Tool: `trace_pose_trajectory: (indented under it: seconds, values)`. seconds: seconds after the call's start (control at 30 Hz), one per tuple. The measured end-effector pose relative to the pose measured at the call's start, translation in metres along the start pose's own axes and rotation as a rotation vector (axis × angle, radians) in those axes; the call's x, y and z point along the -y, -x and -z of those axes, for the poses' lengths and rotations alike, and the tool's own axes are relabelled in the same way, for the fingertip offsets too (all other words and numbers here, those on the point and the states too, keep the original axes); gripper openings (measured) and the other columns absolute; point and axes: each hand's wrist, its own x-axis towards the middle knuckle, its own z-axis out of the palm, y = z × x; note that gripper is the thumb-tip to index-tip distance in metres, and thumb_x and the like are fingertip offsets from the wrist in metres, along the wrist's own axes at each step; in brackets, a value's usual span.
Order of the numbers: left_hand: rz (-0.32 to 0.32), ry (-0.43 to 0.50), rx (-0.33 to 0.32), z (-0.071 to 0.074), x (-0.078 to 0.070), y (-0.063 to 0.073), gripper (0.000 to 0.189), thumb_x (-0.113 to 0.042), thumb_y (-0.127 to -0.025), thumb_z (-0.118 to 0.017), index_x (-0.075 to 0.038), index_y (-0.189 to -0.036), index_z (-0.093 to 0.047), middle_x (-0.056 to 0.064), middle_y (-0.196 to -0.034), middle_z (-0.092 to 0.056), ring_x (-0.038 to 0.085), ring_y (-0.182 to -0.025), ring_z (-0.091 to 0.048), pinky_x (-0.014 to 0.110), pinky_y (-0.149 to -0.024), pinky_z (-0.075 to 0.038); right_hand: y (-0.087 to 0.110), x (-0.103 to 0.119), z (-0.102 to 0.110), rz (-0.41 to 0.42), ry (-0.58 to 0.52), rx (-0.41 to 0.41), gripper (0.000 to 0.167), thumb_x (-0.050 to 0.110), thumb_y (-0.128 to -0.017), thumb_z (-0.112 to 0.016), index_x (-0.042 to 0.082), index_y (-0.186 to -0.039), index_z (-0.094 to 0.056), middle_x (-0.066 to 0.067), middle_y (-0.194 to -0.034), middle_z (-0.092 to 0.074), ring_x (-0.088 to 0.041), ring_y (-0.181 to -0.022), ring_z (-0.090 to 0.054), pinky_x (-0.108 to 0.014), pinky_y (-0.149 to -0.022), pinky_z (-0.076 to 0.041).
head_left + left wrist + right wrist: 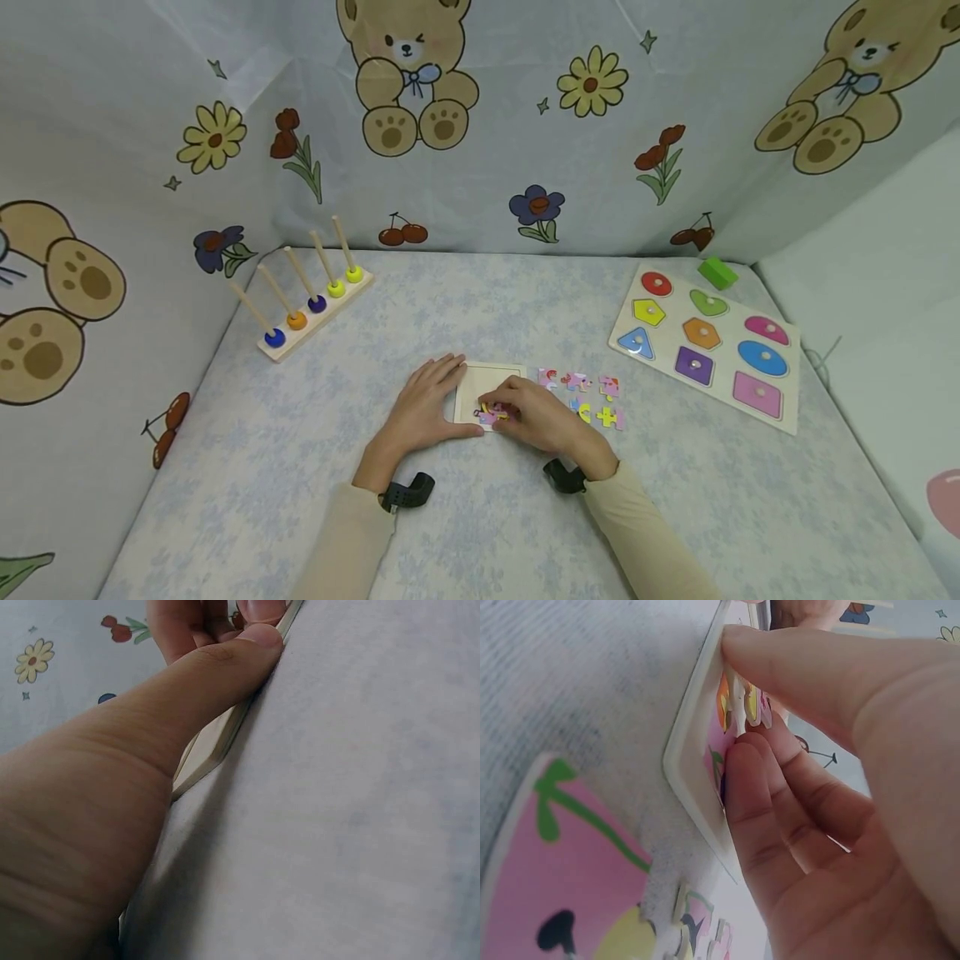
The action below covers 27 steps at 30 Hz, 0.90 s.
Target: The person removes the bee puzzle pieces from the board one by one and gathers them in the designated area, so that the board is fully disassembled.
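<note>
A square wooden puzzle tray [491, 377] lies in front of me, with pink, patterned pieces [718, 742] in its near part. My left hand [426, 407] rests at the tray's left side, fingers straight along the far left and thumb stretched along the near edge. My right hand [546, 418] is over the tray's near right part. It pinches a small yellow and pink puzzle piece [753, 706], tilted up from the tray; fingers partly cover it in the head view. Right of the tray lie several loose puzzle pieces [609, 387], one large and close in the right wrist view.
At the back left stands a wooden peg rack [306, 335] with coloured beads on its upright pegs. A shape board [660, 333] with knobbed pieces lies at the right, a green block [717, 272] behind it. A patterned cloth backdrop [480, 200] rises along the table's far edge.
</note>
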Motion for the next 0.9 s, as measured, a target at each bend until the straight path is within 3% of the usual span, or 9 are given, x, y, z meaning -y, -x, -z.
trace_pose_trajectory:
  seconds: [0.5, 0.9]
  values:
    - [0.003, -0.016, 0.001, 0.000, 0.001, 0.002, 0.112, -0.068, -0.076, -0.081, -0.005, -0.158, -0.040, 0.007, -0.168, -0.033, 0.028, -0.157, -0.025, 0.048, -0.131, -0.017, 0.004, 0.003, 0.001, -0.002, -0.001, -0.064, 0.032, 0.015, -0.094, -0.077, 0.006, -0.125, -0.073, -0.004, -0.102, -0.067, -0.012, -0.081, -0.059, -0.022, -0.068, -0.051]
    - [-0.006, -0.036, -0.008, 0.000, -0.001, 0.000, 0.111, -0.068, -0.076, -0.081, -0.005, -0.157, -0.041, 0.007, -0.168, -0.034, 0.028, -0.157, -0.026, 0.047, -0.131, -0.018, 0.019, -0.001, 0.006, -0.031, -0.030, -0.130, 0.039, 0.017, -0.094, -0.077, 0.010, -0.132, -0.069, 0.000, -0.110, -0.069, -0.015, -0.095, -0.066, -0.031, -0.081, -0.060]
